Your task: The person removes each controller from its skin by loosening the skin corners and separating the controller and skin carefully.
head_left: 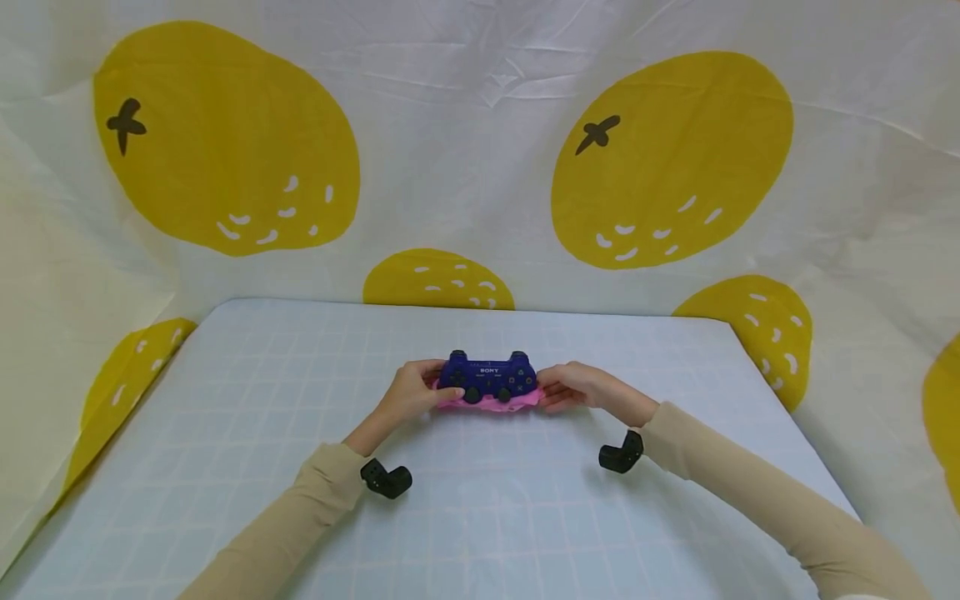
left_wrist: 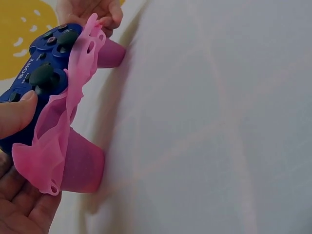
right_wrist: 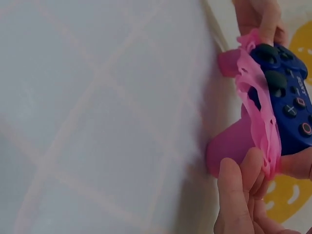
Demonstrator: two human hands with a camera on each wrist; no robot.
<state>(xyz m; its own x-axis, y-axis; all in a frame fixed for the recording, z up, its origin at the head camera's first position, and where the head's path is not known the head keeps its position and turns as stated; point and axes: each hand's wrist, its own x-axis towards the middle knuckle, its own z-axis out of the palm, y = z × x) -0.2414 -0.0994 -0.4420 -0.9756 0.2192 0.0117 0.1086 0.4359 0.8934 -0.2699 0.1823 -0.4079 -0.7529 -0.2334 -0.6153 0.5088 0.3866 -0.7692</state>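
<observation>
A dark blue Sony game controller [head_left: 491, 379] is held just above the table, its buttons and two black thumbsticks facing up. A pink, stretchy silicone cover [left_wrist: 78, 156] sits around the controller's handles, its rim bunched and wavy along the near side. My left hand [head_left: 408, 390] grips the controller's left end, thumb on top and fingers beneath the cover. At the other end, my right hand [head_left: 581, 387] pinches the cover's rim [right_wrist: 265, 131] between thumb and fingers, against the right side of the controller. The controller's underside is hidden.
The table [head_left: 480, 517] has a pale checked cloth. Behind it hangs a white curtain [head_left: 457, 167] printed with large yellow fruits. A black wrist camera [head_left: 386, 479] is on the left wrist and another black camera [head_left: 621, 452] on the right; both sleeves are beige.
</observation>
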